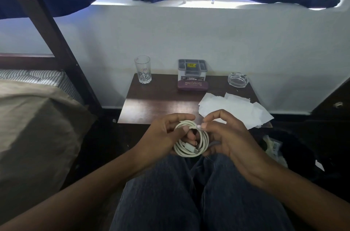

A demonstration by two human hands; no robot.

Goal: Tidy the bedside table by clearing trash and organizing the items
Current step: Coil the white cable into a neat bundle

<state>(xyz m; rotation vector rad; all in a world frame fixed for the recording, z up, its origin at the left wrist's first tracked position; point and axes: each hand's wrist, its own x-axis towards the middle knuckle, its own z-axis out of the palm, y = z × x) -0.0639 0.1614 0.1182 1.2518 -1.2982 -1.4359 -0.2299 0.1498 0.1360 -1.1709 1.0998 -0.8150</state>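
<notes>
Cable: a white cable (184, 152), wound into a loose coil of several loops, is held just in front of the worktop's near edge, above the knees, resting on nothing.
Left hand: the left hand (161, 134) is curled round the coil's left side, with the thumb laid over the top loops.
Right hand: the cable's free end is pinched between thumb and fingertip of the right hand (227, 136) at the top of the coil; the other fingers are curled below.
Step in hand: the coiling appears nearly done, and the free end is probably being tucked or wrapped to lock the loops.
Next move: the end would need to be secured without the loops springing apart, then the coil set down on the worktop (161, 104).
Worktop items: a glass (142, 69), a grey organiser (191, 69) with a glasses case (192, 85) just in front of it, and an ashtray (238, 79) are lined along the back.
Trash: white papers (234, 109) are spread over the right front corner and overhang the edge; these are likely yet to be cleared.
Beside: a bed (34, 117) is seen on the left.
</notes>
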